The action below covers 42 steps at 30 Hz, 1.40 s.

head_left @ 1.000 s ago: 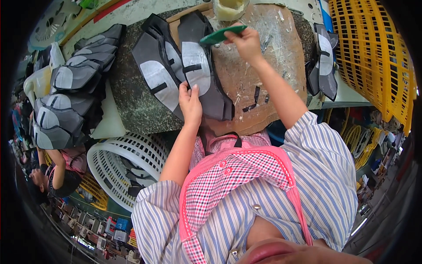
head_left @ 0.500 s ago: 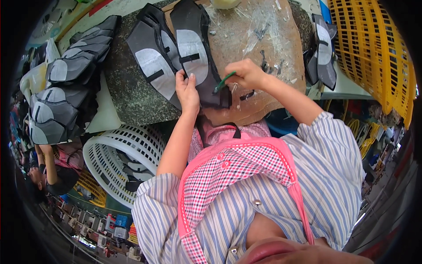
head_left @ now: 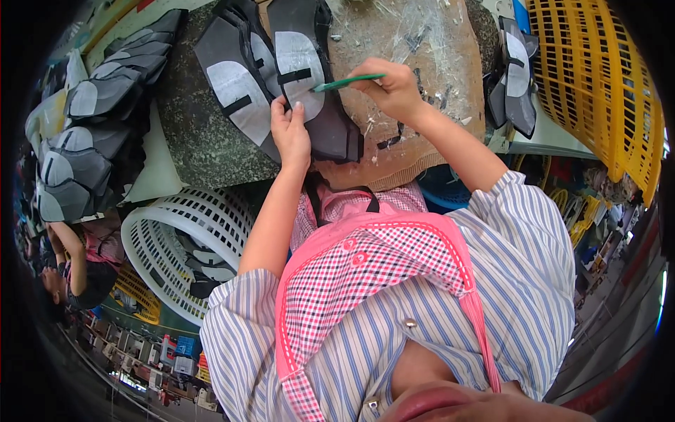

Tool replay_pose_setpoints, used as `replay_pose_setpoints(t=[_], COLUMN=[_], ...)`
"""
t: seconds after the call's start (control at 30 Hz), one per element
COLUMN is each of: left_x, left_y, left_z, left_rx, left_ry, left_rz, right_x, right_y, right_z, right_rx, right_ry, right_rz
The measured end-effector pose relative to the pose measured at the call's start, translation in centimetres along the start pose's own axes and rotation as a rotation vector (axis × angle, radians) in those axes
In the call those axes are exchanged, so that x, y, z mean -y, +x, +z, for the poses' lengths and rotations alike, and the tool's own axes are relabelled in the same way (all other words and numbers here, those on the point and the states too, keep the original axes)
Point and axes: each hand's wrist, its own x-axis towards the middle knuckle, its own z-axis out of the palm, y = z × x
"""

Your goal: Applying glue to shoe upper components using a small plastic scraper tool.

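A black and grey shoe-upper piece (head_left: 302, 77) lies flat on the worktable in front of me. My left hand (head_left: 290, 132) presses down on its near edge. My right hand (head_left: 395, 90) grips a green-handled brush (head_left: 346, 83), whose tip touches the grey panel of the piece. A second, similar piece (head_left: 235, 84) lies just to the left of it, partly underneath.
A brown glue-stained board (head_left: 429, 49) covers the table's middle. Stacked grey upper pieces (head_left: 91, 133) lie at the left. More pieces (head_left: 517, 77) sit at the right beside a yellow crate (head_left: 598, 91). A white basket (head_left: 176, 246) stands below. Another person (head_left: 70, 267) sits at far left.
My right hand brought the brush down from the far side of the table to the upper piece, and the tip now rests on its grey panel. My left hand stayed on the piece.
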Motion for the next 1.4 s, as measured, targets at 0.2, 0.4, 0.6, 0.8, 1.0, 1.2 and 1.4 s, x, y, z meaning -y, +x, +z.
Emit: replay_pose_setpoints(t=[0.2, 0.4, 0.6, 0.8, 1.0, 1.2, 1.4], left_x=[0.2, 0.6, 0.5, 0.2, -3.3, -13.7, -23.4], left_y=[0.0, 0.4, 0.2, 0.7, 0.4, 1.9, 7.2], left_z=[-0.7, -0.6, -1.1, -0.4, -1.3, -3.1, -12.0], left_rx=[-0.012, 0.043, 0.055, 0.03, 0.179, 0.21, -0.617], left_ry=[0.099, 0.14, 0.071, 0.127, -0.335, -0.336, -0.075], left_rz=[0.032, 0.077, 0.02, 0.034, -0.252, 0.219, 0.83], right_x=[0.2, 0.1, 0.8, 0.1, -2.4, -6.3, -6.9], right_y=[-2.6, 6.5, 7.2, 9.1, 7.3, 11.7, 11.3], right_z=[-2.5, -0.1, 0.1, 3.2, -3.0, -5.4, -7.9], right_rx=[0.383, 0.097, 0.37, 0.196, 0.264, -0.521, -0.472], right_ry=[-0.055, 0.484, -0.139, 0.094, -0.335, -0.21, -0.157], right_rz=[0.174, 0.215, 0.26, 0.24, 0.305, 0.09, 0.211])
